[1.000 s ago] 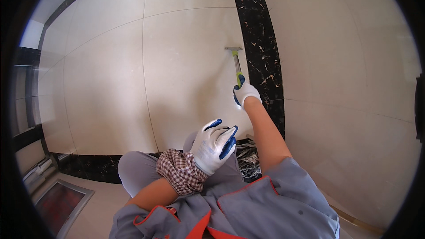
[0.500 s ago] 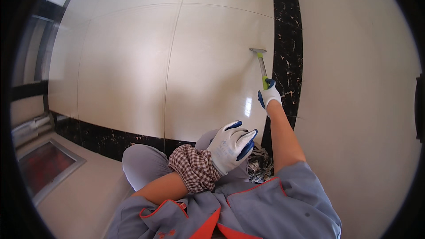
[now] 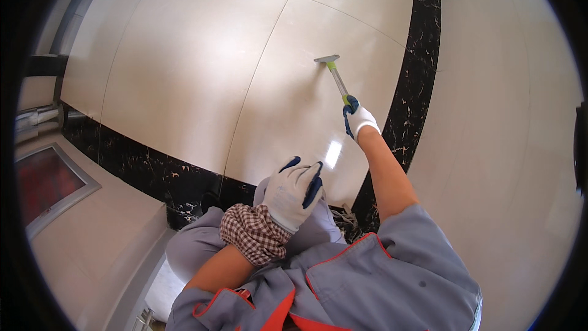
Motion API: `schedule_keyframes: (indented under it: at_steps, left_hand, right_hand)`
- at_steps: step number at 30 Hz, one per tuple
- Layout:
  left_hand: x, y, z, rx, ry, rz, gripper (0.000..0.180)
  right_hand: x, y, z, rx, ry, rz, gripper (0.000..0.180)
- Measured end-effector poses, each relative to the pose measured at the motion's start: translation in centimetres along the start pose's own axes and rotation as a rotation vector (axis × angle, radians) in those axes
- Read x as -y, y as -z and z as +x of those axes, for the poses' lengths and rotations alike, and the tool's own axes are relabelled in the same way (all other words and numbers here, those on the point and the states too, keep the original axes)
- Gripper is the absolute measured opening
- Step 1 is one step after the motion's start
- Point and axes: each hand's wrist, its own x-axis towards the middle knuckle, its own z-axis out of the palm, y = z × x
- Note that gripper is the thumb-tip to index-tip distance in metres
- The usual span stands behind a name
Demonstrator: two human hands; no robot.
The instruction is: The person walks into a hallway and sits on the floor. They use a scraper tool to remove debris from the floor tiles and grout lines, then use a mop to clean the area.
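A long-handled scraper (image 3: 339, 78) with a wide flat blade, metal shaft and lime-green grip extends over the pale tiles. My right hand (image 3: 360, 119), in a white glove with a blue palm, is wrapped round the scraper's grip, arm stretched forward. The blade is over the tile near a soft shadow; I cannot tell whether it touches. My left hand (image 3: 294, 193), in a matching glove, hovers above my bent knees with fingers apart and nothing in it. A brown checked sleeve cover (image 3: 254, 233) wraps that forearm.
Glossy cream floor tiles (image 3: 177, 55) with thin joints spread ahead. A black marbled border (image 3: 419, 61) runs along the right and near sides, beside pale walls. A metal-framed red panel (image 3: 49, 187) is at left. A crumpled bundle (image 3: 348, 224) lies by my knee.
My right hand has swung the scraper leftward and slightly farther away across the tile. My left hand has shifted a little left and stays open. The whole view has turned somewhat.
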Motion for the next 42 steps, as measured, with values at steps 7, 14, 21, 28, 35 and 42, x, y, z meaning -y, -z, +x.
schedule_keyframes:
  at_steps: [7, 14, 21, 28, 35, 42]
  left_hand:
    - [1.8, 1.4, -0.8, -0.110, 0.119, 0.118, 0.044]
    - [0.8, 0.5, -0.5, -0.105, 0.094, 0.126, 0.046]
    - [0.9, -0.6, -0.1, -0.089, 0.059, 0.108, 0.046]
    - [0.0, 0.3, -0.4, -0.077, 0.048, 0.112, 0.045]
    - [-0.9, -0.4, 0.2, -0.015, 0.003, 0.089, 0.043]
    - [0.3, 0.4, -0.1, -0.076, 0.013, 0.130, 0.044]
  right_hand:
    - [0.6, -0.8, 1.0, 0.032, 0.096, -0.060, 0.046]
    - [0.0, -0.2, 2.3, -0.037, 0.169, -0.162, 0.048]
    - [-5.0, -0.5, 2.3, 0.023, 0.097, -0.073, 0.051]
    - [-7.5, -3.4, 3.3, -0.034, 0.174, -0.042, 0.048]
    - [-6.7, -3.1, -1.1, 0.034, 0.118, -0.148, 0.050]
    - [-9.6, -7.1, -12.2, 0.226, 0.056, -0.317, 0.056]
